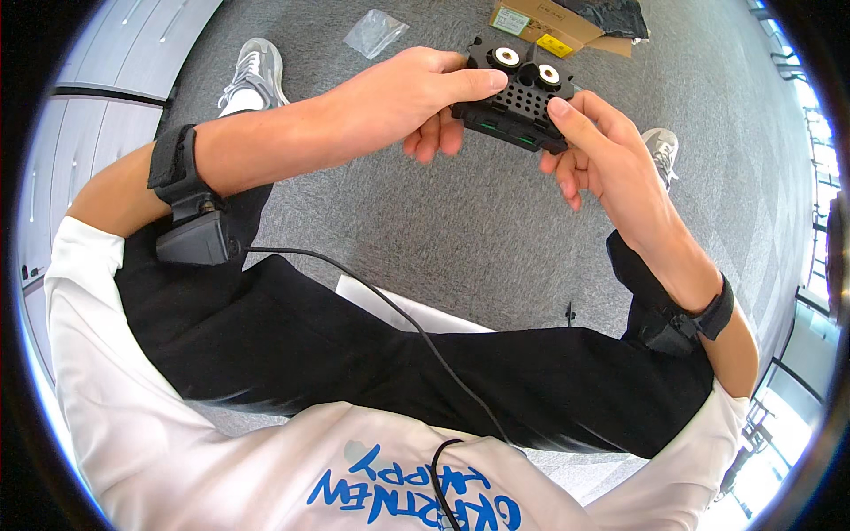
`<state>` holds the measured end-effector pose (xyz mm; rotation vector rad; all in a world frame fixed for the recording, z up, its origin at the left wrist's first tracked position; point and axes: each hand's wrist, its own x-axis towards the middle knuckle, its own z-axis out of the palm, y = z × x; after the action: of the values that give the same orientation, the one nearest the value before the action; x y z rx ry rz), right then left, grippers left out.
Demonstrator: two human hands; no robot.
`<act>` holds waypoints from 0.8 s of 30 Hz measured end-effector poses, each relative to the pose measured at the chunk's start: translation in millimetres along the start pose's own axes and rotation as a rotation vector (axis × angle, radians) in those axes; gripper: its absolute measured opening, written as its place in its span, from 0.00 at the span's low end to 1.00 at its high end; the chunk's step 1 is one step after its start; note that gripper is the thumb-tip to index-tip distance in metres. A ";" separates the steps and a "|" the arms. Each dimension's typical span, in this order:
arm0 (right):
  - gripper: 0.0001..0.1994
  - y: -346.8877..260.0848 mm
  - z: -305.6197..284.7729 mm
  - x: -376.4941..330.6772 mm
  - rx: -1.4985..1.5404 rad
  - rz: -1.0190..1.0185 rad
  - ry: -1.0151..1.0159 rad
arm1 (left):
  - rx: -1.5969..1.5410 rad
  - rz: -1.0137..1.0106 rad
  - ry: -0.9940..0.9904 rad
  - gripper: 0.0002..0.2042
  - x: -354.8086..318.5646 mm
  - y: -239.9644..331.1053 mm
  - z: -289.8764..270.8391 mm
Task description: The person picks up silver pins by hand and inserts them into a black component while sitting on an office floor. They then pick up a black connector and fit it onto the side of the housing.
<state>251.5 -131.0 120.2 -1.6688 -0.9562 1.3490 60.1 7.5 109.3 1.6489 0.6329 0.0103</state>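
Held up at arm's length is a black boxy device (529,99) with two round white discs ringed in black, a perforated grille and small green marks along its lower edge. My left hand (438,96) is closed on its left end, thumb resting over the front. On the opposite end my right hand (591,133) grips it with the thumb against the grille side. Some of the fingers are hidden behind the device. It is tilted, its right end lower than its left.
Beyond it on the grey carpet lie a clear plastic bag (376,34) and an open cardboard box (549,25). Light cabinets (84,150) line the left. A black cable (390,303) runs from the strap unit (197,239) on my left forearm across my lap.
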 end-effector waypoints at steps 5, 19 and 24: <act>0.21 1.0 -0.2 -0.3 0.025 0.018 -0.007 | 0.012 0.020 0.001 0.27 -0.3 -0.8 -0.5; 0.22 4.0 0.2 0.4 -0.011 0.033 -0.009 | 0.007 0.022 0.020 0.25 0.0 -0.7 1.9; 0.25 4.0 0.5 1.1 -0.017 0.009 0.008 | 0.007 0.050 0.032 0.25 0.5 -2.3 0.4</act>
<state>251.5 -131.7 116.0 -1.6919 -0.9595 1.3431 59.7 7.4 107.0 1.6733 0.6168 0.0710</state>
